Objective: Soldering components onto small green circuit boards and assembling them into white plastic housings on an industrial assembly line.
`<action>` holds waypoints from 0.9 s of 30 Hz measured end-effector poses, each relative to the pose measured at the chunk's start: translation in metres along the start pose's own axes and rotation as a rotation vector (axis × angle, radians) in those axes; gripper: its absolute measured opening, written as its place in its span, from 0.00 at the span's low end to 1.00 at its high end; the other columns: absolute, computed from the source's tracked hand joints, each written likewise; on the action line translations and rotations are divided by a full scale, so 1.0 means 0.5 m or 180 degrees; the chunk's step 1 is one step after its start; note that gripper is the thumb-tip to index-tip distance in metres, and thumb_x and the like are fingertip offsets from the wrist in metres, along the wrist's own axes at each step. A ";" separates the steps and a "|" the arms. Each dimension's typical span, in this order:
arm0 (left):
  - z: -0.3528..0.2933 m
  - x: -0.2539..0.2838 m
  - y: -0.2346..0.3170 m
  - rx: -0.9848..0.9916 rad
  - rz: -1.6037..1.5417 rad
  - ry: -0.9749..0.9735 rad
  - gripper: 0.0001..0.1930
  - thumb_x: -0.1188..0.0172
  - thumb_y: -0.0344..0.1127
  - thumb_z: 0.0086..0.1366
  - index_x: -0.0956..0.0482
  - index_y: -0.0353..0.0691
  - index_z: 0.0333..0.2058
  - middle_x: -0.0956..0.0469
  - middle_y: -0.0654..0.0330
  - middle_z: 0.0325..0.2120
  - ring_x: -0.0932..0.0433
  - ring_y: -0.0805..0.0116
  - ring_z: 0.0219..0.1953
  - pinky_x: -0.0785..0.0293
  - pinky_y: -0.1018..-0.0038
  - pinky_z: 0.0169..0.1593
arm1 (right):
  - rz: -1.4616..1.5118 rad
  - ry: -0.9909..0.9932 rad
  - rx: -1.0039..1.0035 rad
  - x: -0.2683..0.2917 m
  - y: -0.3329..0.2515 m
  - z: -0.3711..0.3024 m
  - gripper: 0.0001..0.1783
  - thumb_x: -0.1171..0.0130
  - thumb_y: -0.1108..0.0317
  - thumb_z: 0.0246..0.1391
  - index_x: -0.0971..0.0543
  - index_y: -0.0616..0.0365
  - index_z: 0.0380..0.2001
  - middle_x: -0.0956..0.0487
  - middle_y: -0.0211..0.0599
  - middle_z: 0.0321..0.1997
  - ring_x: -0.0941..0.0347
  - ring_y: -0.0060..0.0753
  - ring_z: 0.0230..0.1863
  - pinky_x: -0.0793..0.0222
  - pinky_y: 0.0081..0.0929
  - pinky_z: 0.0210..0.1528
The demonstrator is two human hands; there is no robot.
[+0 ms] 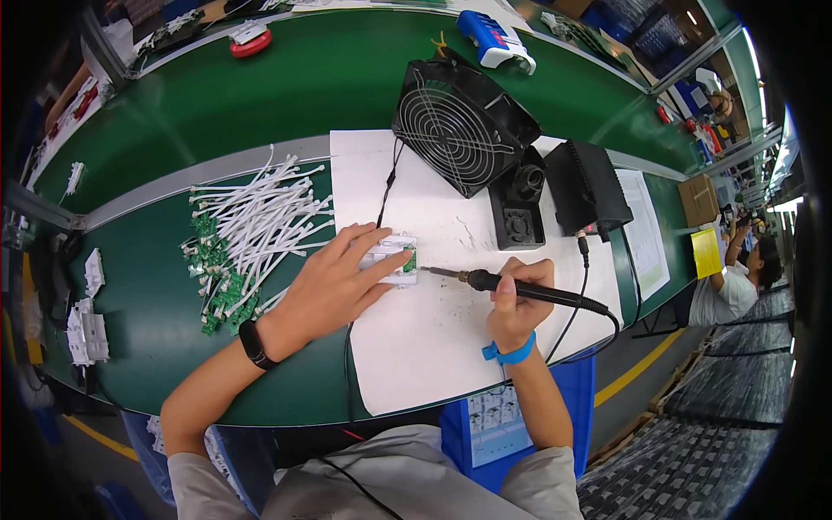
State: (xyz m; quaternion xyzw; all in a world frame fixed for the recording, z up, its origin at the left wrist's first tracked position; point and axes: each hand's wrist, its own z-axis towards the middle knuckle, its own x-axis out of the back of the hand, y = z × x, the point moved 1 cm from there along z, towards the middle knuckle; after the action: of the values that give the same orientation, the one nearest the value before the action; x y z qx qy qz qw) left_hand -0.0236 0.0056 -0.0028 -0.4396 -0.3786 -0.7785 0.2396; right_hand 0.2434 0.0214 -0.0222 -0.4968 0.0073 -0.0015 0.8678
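My left hand (342, 276) lies with fingers spread over a small white plastic housing (400, 243), pressing it onto the white paper sheet (416, 373). A small green circuit board (410, 261) shows in the housing beside my fingertips. In my right hand (520, 303) is a soldering iron (494, 282), gripped like a pen. Its metal tip points left, close to the board's right edge; whether it touches I cannot tell. Left of my left hand lies a heap of white cables (264, 208) with green circuit boards (227, 295) at their ends.
A black fan (446, 130) with a wire guard stands behind my hands. To its right are a soldering-iron stand (520, 212) and a black box-shaped unit (589, 191), with a cord to the iron. White plastic parts (87, 334) sit at the far left; a blue bin (572, 390) stands below the table.
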 end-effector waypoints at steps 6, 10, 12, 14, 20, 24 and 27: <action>0.014 0.025 0.058 0.0245 0.0046 -0.0245 0.32 0.29 0.41 0.60 0.25 0.47 0.63 0.27 0.50 0.59 0.30 0.49 0.55 0.28 0.61 0.59 | -0.0351 0.0258 0.0481 0.008 0.000 0.001 0.12 0.39 0.74 0.60 0.33 0.62 0.37 0.26 0.36 0.26 0.32 0.20 0.25 0.35 0.18 0.31; 0.014 0.014 0.091 0.0168 0.0258 -0.0352 0.31 0.30 0.42 0.60 0.25 0.39 0.61 0.29 0.44 0.59 0.30 0.51 0.54 0.24 0.61 0.55 | -0.0528 0.0548 0.0407 0.009 -0.004 0.005 0.12 0.38 0.74 0.60 0.32 0.62 0.41 0.26 0.35 0.26 0.32 0.19 0.25 0.35 0.18 0.30; 0.019 -0.002 0.095 0.0123 0.0427 -0.0092 0.30 0.29 0.45 0.59 0.22 0.37 0.58 0.28 0.46 0.58 0.29 0.52 0.53 0.20 0.65 0.48 | -0.0556 0.0668 0.0475 0.006 -0.007 0.010 0.11 0.39 0.76 0.61 0.32 0.62 0.40 0.26 0.35 0.25 0.31 0.20 0.24 0.34 0.18 0.30; 0.026 -0.035 0.097 0.0140 0.0500 0.0056 0.29 0.29 0.46 0.59 0.21 0.37 0.56 0.27 0.46 0.57 0.29 0.53 0.52 0.19 0.67 0.44 | -0.0458 0.0721 0.0456 -0.001 -0.019 0.015 0.11 0.40 0.77 0.61 0.32 0.62 0.40 0.26 0.35 0.25 0.30 0.21 0.24 0.34 0.18 0.30; 0.039 -0.070 0.111 0.0312 0.0604 0.0382 0.29 0.30 0.49 0.59 0.20 0.33 0.52 0.27 0.47 0.56 0.28 0.56 0.51 0.18 0.70 0.39 | -0.0578 0.0655 0.0470 0.002 -0.021 0.015 0.08 0.45 0.77 0.61 0.35 0.59 0.36 0.27 0.36 0.26 0.29 0.21 0.20 0.31 0.15 0.23; 0.025 -0.066 0.145 0.0677 0.0673 0.0206 0.30 0.30 0.46 0.59 0.22 0.35 0.56 0.28 0.44 0.57 0.27 0.51 0.50 0.20 0.65 0.46 | -0.0632 0.0430 0.0391 0.002 -0.019 0.009 0.10 0.44 0.76 0.62 0.36 0.58 0.34 0.29 0.35 0.23 0.31 0.20 0.18 0.32 0.15 0.21; 0.014 -0.068 0.153 0.0755 0.0751 0.0145 0.30 0.34 0.46 0.63 0.24 0.33 0.60 0.29 0.36 0.58 0.28 0.50 0.51 0.24 0.65 0.53 | -0.0608 0.0219 0.0398 -0.004 -0.015 0.009 0.10 0.44 0.76 0.63 0.37 0.58 0.34 0.29 0.35 0.23 0.31 0.20 0.17 0.31 0.16 0.21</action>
State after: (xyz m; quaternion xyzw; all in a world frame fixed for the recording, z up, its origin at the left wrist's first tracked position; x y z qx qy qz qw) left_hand 0.0509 -0.0334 -0.0011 -0.4319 -0.4081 -0.7046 0.3880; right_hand 0.2415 0.0215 -0.0134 -0.4398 -0.0104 -0.1018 0.8923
